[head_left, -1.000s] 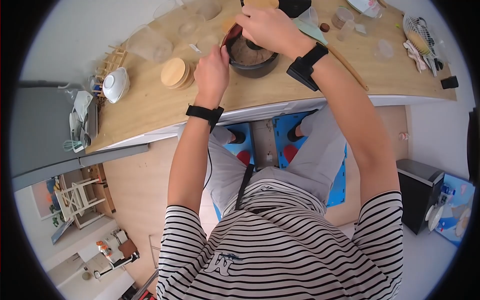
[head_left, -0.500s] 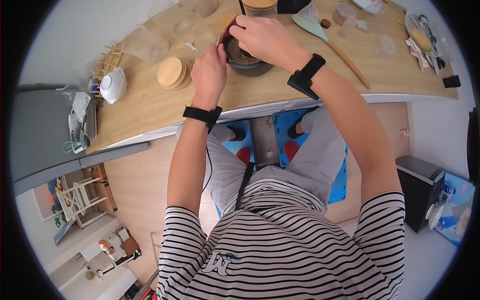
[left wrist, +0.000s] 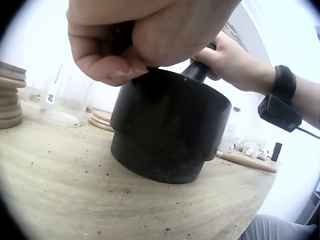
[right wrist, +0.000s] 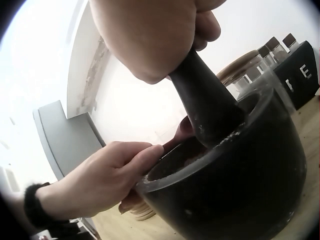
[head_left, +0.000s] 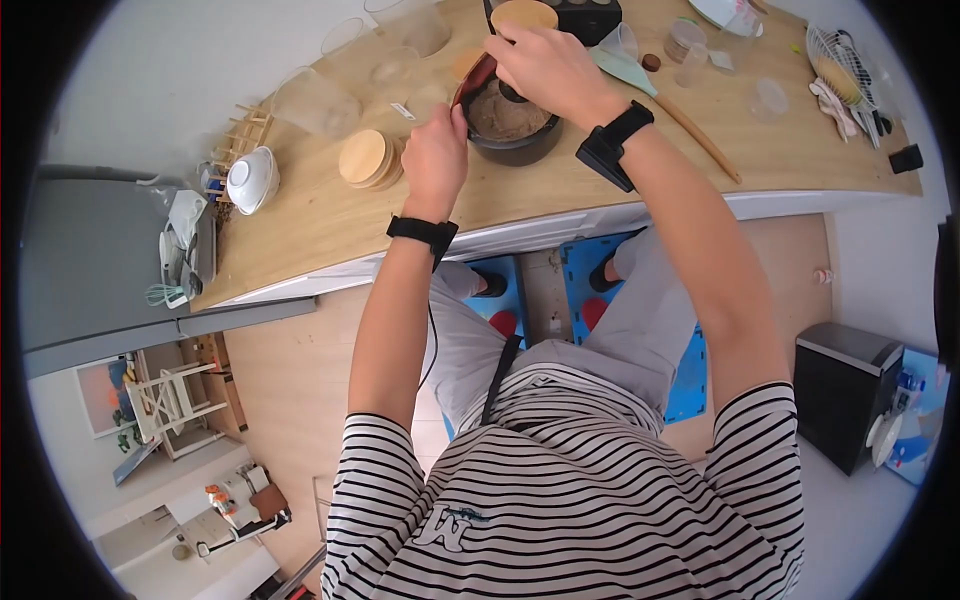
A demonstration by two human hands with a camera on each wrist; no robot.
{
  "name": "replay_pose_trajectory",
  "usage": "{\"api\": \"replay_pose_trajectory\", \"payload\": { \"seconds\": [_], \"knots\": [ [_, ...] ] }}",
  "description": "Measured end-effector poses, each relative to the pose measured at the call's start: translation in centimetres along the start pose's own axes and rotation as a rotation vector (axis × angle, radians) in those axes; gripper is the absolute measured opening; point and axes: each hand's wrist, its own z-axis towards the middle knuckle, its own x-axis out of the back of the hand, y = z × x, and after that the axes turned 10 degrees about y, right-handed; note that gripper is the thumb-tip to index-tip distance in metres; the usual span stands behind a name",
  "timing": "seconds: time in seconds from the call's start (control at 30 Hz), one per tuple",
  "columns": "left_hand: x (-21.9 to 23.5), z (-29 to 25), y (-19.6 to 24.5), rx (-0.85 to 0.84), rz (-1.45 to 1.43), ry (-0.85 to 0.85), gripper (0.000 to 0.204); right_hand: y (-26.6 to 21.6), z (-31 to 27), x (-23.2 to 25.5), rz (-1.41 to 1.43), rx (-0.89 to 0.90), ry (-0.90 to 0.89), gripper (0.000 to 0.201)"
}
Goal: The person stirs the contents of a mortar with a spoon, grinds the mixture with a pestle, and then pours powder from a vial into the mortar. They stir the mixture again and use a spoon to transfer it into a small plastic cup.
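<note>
A black mortar point(head_left: 515, 152) stands on the wooden counter with brown powder point(head_left: 505, 120) inside. My right hand point(head_left: 555, 75) grips the black pestle point(right wrist: 204, 100) from above, its lower end down inside the mortar near the rim. At the mortar's left rim, my left hand point(head_left: 437, 160) pinches the handle of a dark red-brown spoon point(right wrist: 184, 131). The spoon's head reaches into the bowl along the inner wall, partly hidden behind the pestle in the right wrist view. In the left wrist view, the left fingers point(left wrist: 112, 70) are right at the rim.
Stacked round wooden pieces point(head_left: 365, 160) stand left of the mortar, near clear plastic containers point(head_left: 318, 100). White bowls point(head_left: 252, 180) sit at the left end. Right of the mortar lies a pale green spatula point(head_left: 700, 135) with a wooden handle. A wooden-lidded jar point(head_left: 525, 15) stands behind.
The pestle and right hand swung toward the near left of the mortar, then back right and away. The left hand stays at the rim with the spoon. The head view shifted slightly.
</note>
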Motion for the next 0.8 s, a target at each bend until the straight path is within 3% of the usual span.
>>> {"api": "replay_pose_trajectory", "payload": {
  "seconds": [0.17,0.27,0.37,0.47,0.6,0.73,0.8],
  "knots": [
    [-0.2,-0.2,-0.2,-0.006,-0.02,0.01,0.036,-0.4,-0.7,-2.3,0.025,0.025,0.008,0.014],
    [-0.2,-0.2,-0.2,-0.007,-0.029,0.009,0.036,-1.6,0.4,-3.5,-0.082,-0.063,-0.095,0.012],
    [-0.3,-0.1,-0.3,-0.014,-0.039,0.01,0.035,-2.4,0.1,-3.4,-0.06,0.158,-0.111,0.01],
    [-0.1,-0.2,-0.3,0.013,-0.063,0.016,0.036,-2.0,-0.9,-2.4,0.081,0.187,-0.059,0.009],
    [0.4,0.1,0.4,0.072,-0.029,-0.025,0.038,-1.5,-0.9,-2.1,-0.06,-0.172,-0.097,0.009],
    [0.3,0.1,0.4,0.032,-0.017,-0.012,0.038,-1.1,-0.5,-1.3,0.058,-0.124,-0.073,0.009],
    [0.1,0.3,0.4,0.043,-0.02,-0.005,0.039,-1.0,0.3,-0.9,0.043,-0.21,-0.072,0.009]
  ]
}}
